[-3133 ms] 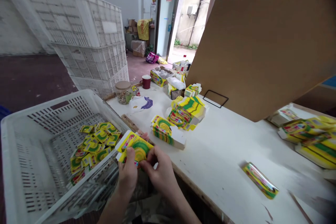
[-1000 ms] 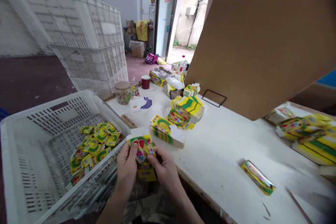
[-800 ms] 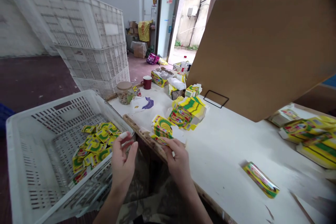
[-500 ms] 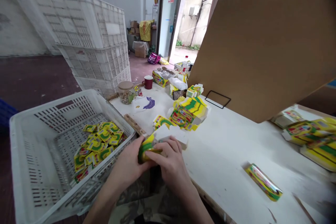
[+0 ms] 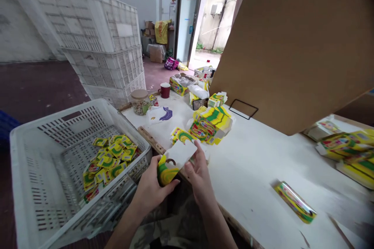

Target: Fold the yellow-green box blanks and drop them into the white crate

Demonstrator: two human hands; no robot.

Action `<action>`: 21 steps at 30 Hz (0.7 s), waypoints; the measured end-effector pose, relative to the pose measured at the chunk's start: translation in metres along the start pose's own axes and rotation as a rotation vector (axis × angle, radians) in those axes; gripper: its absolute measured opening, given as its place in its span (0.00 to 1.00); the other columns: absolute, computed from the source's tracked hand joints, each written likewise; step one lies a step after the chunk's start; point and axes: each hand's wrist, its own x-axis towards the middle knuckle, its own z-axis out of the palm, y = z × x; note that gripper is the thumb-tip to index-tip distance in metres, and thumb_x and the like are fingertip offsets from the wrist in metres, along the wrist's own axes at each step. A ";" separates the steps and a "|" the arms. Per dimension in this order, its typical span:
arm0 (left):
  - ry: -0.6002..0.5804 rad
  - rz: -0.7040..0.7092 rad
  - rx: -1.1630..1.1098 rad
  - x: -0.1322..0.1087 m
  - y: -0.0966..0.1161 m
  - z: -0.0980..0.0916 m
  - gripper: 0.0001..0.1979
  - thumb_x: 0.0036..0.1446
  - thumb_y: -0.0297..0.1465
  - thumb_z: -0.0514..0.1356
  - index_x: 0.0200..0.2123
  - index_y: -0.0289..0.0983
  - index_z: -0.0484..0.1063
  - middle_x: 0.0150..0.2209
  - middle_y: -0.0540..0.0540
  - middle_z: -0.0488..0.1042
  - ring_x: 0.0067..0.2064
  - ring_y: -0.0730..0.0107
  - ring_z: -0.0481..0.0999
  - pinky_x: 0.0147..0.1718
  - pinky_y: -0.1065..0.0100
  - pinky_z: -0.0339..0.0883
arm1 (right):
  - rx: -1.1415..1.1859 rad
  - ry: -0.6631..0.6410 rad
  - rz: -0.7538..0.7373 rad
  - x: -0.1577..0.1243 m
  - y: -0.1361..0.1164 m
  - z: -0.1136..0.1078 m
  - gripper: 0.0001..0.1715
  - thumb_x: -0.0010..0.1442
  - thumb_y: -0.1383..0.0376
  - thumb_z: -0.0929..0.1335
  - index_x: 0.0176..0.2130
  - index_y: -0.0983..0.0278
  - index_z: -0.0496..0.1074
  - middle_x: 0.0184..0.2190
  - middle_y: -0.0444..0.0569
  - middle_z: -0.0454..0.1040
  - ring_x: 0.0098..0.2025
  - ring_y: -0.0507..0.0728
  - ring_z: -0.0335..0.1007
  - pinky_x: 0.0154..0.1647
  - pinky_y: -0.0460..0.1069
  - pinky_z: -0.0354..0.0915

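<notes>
My left hand [image 5: 149, 186] is closed around a small yellow-green carton [image 5: 167, 172], fingers on its left side and thumb under its near end. The carton's white panel [image 5: 181, 153] faces up and away. My right hand [image 5: 202, 179] is open at the panel's right edge, fingers stretched up beside it and thumb apart; whether the fingertips touch the panel is unclear. Just beyond lies a stack of flat yellow-green cartons [image 5: 209, 124]. A shiny wrapped packet [image 5: 295, 201] lies on the white table [image 5: 248, 167] to the right.
A white crate [image 5: 43, 155] with several yellow packets [image 5: 111, 159] stands to my left, with stacked crates [image 5: 108, 31] behind. A jar [image 5: 140, 103] and a red mug [image 5: 164, 90] stand on the table's far side. A large cardboard sheet [image 5: 292, 54] rises at right, near more cartons [image 5: 347, 148].
The carton has turned so its white panel shows upward. My right hand has come off its near side and opened, moving to the right. My left hand keeps its hold.
</notes>
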 end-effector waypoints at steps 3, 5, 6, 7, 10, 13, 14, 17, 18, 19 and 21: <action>-0.021 0.123 0.020 -0.001 -0.005 0.004 0.31 0.57 0.41 0.60 0.58 0.38 0.51 0.51 0.38 0.70 0.51 0.54 0.72 0.50 0.53 0.66 | 0.044 -0.191 0.081 -0.005 -0.005 0.004 0.37 0.58 0.51 0.71 0.62 0.57 0.61 0.59 0.52 0.68 0.59 0.62 0.65 0.62 0.57 0.60; -0.017 0.189 0.073 -0.002 -0.008 0.007 0.32 0.58 0.40 0.58 0.61 0.37 0.48 0.54 0.35 0.68 0.55 0.51 0.69 0.53 0.49 0.64 | 0.055 -0.215 0.140 -0.009 -0.005 0.005 0.31 0.59 0.51 0.69 0.58 0.58 0.66 0.55 0.51 0.72 0.57 0.62 0.67 0.62 0.58 0.60; -0.013 0.216 0.103 -0.002 -0.009 0.008 0.33 0.58 0.39 0.58 0.62 0.36 0.48 0.56 0.34 0.67 0.57 0.49 0.67 0.55 0.47 0.62 | 0.072 -0.206 0.171 -0.011 -0.004 0.005 0.30 0.60 0.50 0.68 0.57 0.59 0.68 0.54 0.51 0.73 0.57 0.62 0.68 0.62 0.58 0.60; -0.010 0.239 0.129 -0.003 -0.009 0.008 0.33 0.58 0.38 0.59 0.62 0.36 0.48 0.57 0.34 0.65 0.58 0.48 0.65 0.56 0.47 0.61 | 0.099 -0.201 0.199 -0.012 -0.002 0.005 0.30 0.61 0.47 0.67 0.56 0.60 0.69 0.54 0.52 0.73 0.56 0.62 0.68 0.62 0.59 0.61; 0.005 0.275 0.193 -0.003 -0.008 0.008 0.33 0.57 0.37 0.60 0.61 0.36 0.51 0.57 0.34 0.66 0.59 0.47 0.65 0.56 0.46 0.61 | 0.167 -0.206 0.239 -0.013 -0.002 0.007 0.38 0.60 0.39 0.61 0.56 0.61 0.70 0.56 0.55 0.71 0.57 0.64 0.68 0.58 0.61 0.64; 0.025 0.327 0.265 -0.003 -0.007 0.009 0.30 0.57 0.37 0.59 0.59 0.37 0.53 0.55 0.35 0.69 0.56 0.48 0.67 0.55 0.45 0.62 | 0.159 -0.222 0.250 -0.011 -0.008 0.008 0.39 0.59 0.40 0.61 0.58 0.61 0.69 0.58 0.54 0.70 0.58 0.64 0.67 0.60 0.60 0.63; 0.029 0.359 0.292 -0.004 -0.007 0.009 0.29 0.57 0.37 0.59 0.59 0.37 0.54 0.54 0.36 0.69 0.56 0.48 0.68 0.55 0.45 0.62 | 0.151 -0.232 0.269 -0.011 -0.010 0.007 0.37 0.59 0.42 0.64 0.58 0.61 0.69 0.57 0.53 0.70 0.58 0.63 0.67 0.62 0.60 0.61; 0.028 0.399 0.345 -0.007 -0.010 0.013 0.30 0.57 0.34 0.59 0.59 0.38 0.52 0.54 0.35 0.70 0.54 0.49 0.71 0.54 0.45 0.63 | 0.155 -0.280 0.333 -0.010 -0.017 0.005 0.35 0.55 0.50 0.70 0.59 0.59 0.68 0.55 0.50 0.72 0.57 0.63 0.67 0.65 0.60 0.56; 0.025 0.384 0.343 -0.008 -0.011 0.015 0.31 0.56 0.33 0.59 0.60 0.37 0.50 0.55 0.35 0.69 0.54 0.50 0.71 0.53 0.47 0.65 | 0.172 -0.295 0.351 -0.011 -0.018 0.004 0.36 0.55 0.51 0.71 0.60 0.59 0.67 0.54 0.50 0.73 0.56 0.63 0.68 0.64 0.60 0.56; 0.018 0.362 0.328 -0.010 -0.012 0.016 0.33 0.56 0.33 0.59 0.61 0.37 0.48 0.56 0.35 0.68 0.54 0.51 0.71 0.52 0.49 0.66 | 0.198 -0.301 0.363 -0.011 -0.018 0.003 0.37 0.55 0.51 0.71 0.60 0.59 0.66 0.53 0.51 0.74 0.55 0.63 0.70 0.63 0.60 0.58; -0.001 0.335 0.280 -0.012 -0.011 0.020 0.36 0.56 0.32 0.59 0.63 0.37 0.43 0.58 0.34 0.66 0.57 0.53 0.70 0.52 0.53 0.68 | 0.246 -0.292 0.372 -0.011 -0.017 0.002 0.36 0.58 0.49 0.69 0.61 0.60 0.65 0.52 0.52 0.74 0.52 0.62 0.72 0.61 0.60 0.60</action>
